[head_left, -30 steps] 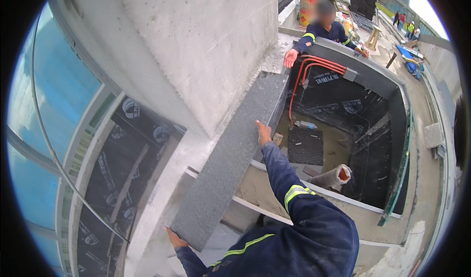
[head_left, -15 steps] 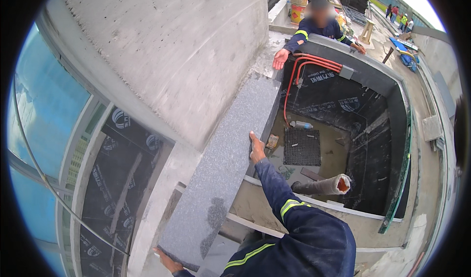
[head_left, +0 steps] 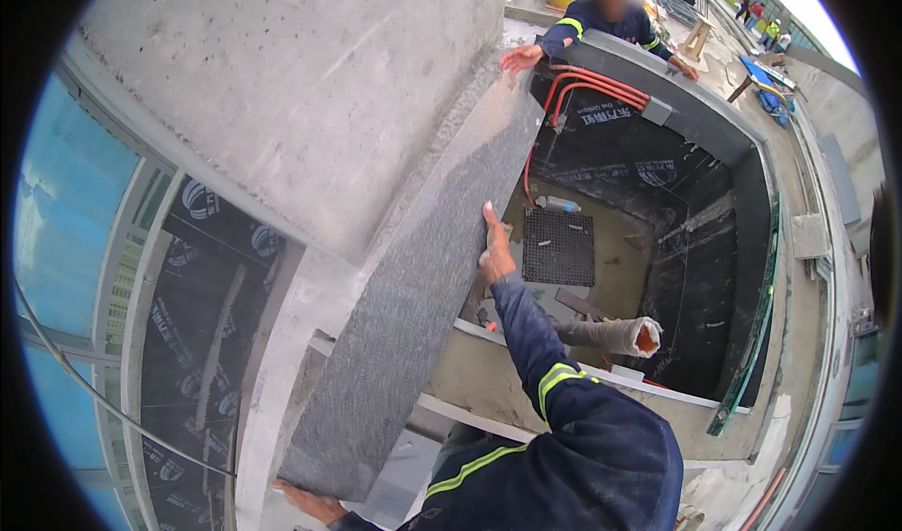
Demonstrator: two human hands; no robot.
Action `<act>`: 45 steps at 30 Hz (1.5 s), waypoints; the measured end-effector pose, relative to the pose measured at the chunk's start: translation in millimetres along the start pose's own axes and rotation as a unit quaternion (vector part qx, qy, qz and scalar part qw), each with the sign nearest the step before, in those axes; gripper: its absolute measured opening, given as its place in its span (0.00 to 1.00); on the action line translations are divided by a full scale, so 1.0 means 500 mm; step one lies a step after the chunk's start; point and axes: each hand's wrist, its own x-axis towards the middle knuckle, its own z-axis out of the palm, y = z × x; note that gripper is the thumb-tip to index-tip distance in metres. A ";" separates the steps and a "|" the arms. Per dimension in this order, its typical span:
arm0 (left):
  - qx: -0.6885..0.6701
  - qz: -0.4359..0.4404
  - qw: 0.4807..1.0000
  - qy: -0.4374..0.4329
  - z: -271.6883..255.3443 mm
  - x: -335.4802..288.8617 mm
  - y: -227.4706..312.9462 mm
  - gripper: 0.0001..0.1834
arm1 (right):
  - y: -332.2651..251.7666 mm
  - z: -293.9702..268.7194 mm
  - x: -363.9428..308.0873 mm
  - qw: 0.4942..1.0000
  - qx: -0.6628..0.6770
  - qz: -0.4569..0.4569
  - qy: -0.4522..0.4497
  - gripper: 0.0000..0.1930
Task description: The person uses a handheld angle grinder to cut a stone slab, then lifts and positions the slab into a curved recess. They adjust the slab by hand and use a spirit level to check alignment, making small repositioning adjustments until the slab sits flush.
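Between the concrete column (head_left: pixel 310 89) and the dark-lined pit (head_left: pixel 700 277), your grey slab (head_left: pixel 409 296) points lengthwise from near left to far right. Your right grip (head_left: pixel 496 249) is partly closed, thumb up, holding its right edge; your left grip (head_left: pixel 315 505) meets the near end, its closure unclear.

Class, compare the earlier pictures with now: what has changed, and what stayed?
The grey slab has moved forward, its far end now at the co-worker's hand, which was apart from it earlier; whether that hand grips is unclear. Unchanged: left hand at the near end, right hand on the right edge.
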 end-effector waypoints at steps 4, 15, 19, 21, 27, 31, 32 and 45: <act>-0.002 0.021 1.000 -0.010 0.045 -0.032 0.047 0.51 | -0.054 0.028 0.013 1.000 -0.022 -0.017 0.006 0.54; -0.030 0.061 0.996 -0.055 0.128 -0.074 0.095 0.48 | -0.095 -0.015 0.165 0.999 0.015 0.001 0.049 0.52; 0.080 0.234 0.968 -0.043 0.133 -0.072 0.057 0.46 | -0.096 0.021 0.151 0.999 0.011 -0.011 0.029 0.51; 0.066 0.202 0.975 -0.059 0.144 -0.061 0.045 0.43 | -0.122 0.020 0.181 0.999 0.015 -0.030 0.014 0.51; 0.151 0.416 0.891 -0.104 0.226 -0.063 0.054 0.37 | -0.191 0.084 0.173 0.997 0.009 -0.077 -0.005 0.49; 0.150 0.549 0.808 -0.150 0.312 -0.073 0.094 0.46 | -0.173 0.124 0.147 0.996 0.014 -0.073 -0.051 0.48; 0.179 0.580 0.784 -0.130 0.321 -0.058 0.070 0.47 | -0.155 0.153 0.106 0.995 0.023 -0.054 -0.075 0.49; -0.130 0.190 0.935 -0.270 0.672 -0.205 0.114 0.33 | 0.000 0.196 0.065 0.999 0.039 -0.032 0.008 0.54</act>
